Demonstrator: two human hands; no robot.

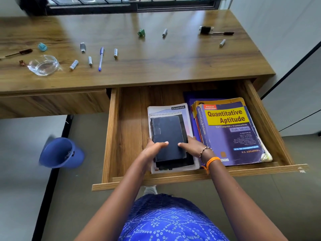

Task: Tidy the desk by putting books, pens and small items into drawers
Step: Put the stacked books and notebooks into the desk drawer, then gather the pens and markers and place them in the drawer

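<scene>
The right-hand drawer [128,129] of the wooden desk [156,58] is pulled out. Inside lies a stack: a classmate notebook [187,119], a spiral pad and a black diary [167,133] on top. My left hand [153,150] grips the diary's left edge, thumb on its cover. My right hand [192,145] grips its right edge. Beside the stack lies a purple Quantitative Aptitude book [229,134] on other books. On the desktop lie a blue pen [101,58], several batteries [74,64], a USB stick [82,47] and a black pen [223,33].
A glass bowl [43,65], a teal sharpener [42,46], a green clip [141,33], a brown brush [19,53] and a black-and-white gadget [205,29] lie on the desk. The left drawer [52,103] is closed. A blue bin [60,153] stands on the floor at left.
</scene>
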